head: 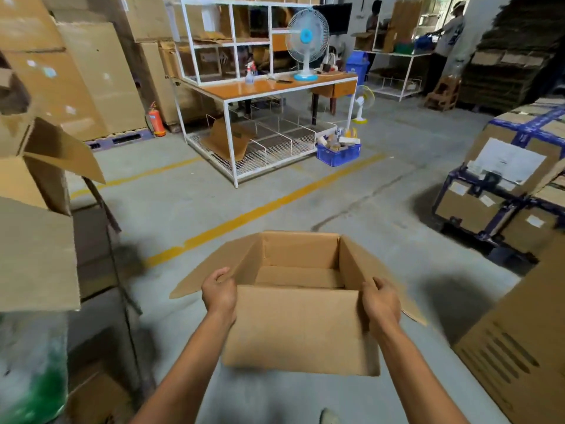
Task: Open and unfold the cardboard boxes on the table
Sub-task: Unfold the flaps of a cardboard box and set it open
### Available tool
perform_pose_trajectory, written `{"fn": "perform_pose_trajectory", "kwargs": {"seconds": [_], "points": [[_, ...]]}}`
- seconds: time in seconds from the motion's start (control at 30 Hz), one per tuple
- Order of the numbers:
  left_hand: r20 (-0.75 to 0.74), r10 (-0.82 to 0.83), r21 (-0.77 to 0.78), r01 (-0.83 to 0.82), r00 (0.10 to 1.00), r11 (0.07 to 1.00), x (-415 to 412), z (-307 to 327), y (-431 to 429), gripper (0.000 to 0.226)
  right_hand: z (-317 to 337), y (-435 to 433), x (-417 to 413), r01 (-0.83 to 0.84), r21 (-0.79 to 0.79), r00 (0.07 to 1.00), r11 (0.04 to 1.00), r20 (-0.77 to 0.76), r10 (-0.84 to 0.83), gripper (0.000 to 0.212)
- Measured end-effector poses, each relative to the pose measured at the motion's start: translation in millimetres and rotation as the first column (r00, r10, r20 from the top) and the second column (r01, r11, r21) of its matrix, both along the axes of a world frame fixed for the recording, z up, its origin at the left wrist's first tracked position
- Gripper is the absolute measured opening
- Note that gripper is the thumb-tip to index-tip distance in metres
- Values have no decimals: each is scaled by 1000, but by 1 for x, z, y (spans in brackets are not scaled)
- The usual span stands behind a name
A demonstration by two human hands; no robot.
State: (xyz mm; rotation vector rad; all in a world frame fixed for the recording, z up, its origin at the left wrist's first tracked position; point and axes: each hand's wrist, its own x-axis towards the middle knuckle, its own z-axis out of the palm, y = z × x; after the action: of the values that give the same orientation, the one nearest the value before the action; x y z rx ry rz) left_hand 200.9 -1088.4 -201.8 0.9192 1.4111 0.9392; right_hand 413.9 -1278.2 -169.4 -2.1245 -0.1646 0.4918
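An open brown cardboard box (298, 325) is held in the air in front of me, over the concrete floor. Its top flaps stand spread outward to the left and right, and the inside looks empty. My left hand (219, 291) grips the box's upper left corner, fingers curled over the rim. On the opposite corner, my right hand (380, 302) grips the rim the same way. The box's underside is hidden.
Open and stacked cartons (36, 179) crowd the left. A white metal workbench (263, 87) with a fan (306, 41) stands ahead. Strapped boxes (507, 185) sit on the right, a large carton (526, 347) at the near right. Two people work at the back.
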Motion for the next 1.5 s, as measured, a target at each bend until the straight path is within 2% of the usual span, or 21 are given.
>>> {"fn": "perform_pose_trajectory", "kwargs": {"seconds": [0.07, 0.17, 0.3, 0.47, 0.63, 0.73, 0.87, 0.97, 1.03, 1.2, 1.37, 1.5], "points": [[-36, 50, -19, -50, 998, 999, 25, -3, 22, 30, -6, 30, 31, -49, -11, 999, 999, -10, 48, 38], [-58, 119, 2, -120, 991, 993, 61, 6, 46, 30, -7, 72, 73, -89, -36, 996, 995, -31, 88, 46], [-68, 201, 14, -200, 977, 980, 95, 11, 82, 32, 2, 132, 118, -141, -3, 990, 990, -31, 141, 46], [-8, 294, 84, -293, 956, 952, 112, 18, 145, 43, 22, 209, 143, -108, 141, 994, 984, -4, 110, 43], [124, 352, 198, -370, 928, 907, 127, 52, 224, 32, 44, 308, 158, -96, 319, 995, 943, 39, 88, 42], [203, 354, 296, -402, 913, 866, 130, 75, 286, 36, 64, 379, 164, -97, 436, 995, 895, 58, 80, 40], [270, 389, 393, -469, 881, 791, 129, 123, 364, 36, 98, 476, 166, -123, 568, 992, 814, 90, 87, 43], [307, 390, 498, -495, 868, 712, 118, 167, 414, 37, 129, 545, 160, -163, 696, 987, 700, 105, 125, 42], [297, 412, 569, -507, 861, 648, 108, 193, 443, 37, 149, 586, 151, -193, 761, 980, 620, 118, 161, 43], [240, 487, 699, -498, 839, 513, 70, 249, 505, 40, 191, 674, 123, -262, 826, 955, 499, 147, 257, 46], [258, 632, 758, -559, 731, 337, 29, 294, 552, 44, 229, 758, 84, -351, 865, 886, 359, 182, 427, 47], [247, 718, 788, -566, 651, 241, -8, 316, 581, 42, 257, 827, 48, -393, 891, 803, 227, 212, 558, 45]]}}
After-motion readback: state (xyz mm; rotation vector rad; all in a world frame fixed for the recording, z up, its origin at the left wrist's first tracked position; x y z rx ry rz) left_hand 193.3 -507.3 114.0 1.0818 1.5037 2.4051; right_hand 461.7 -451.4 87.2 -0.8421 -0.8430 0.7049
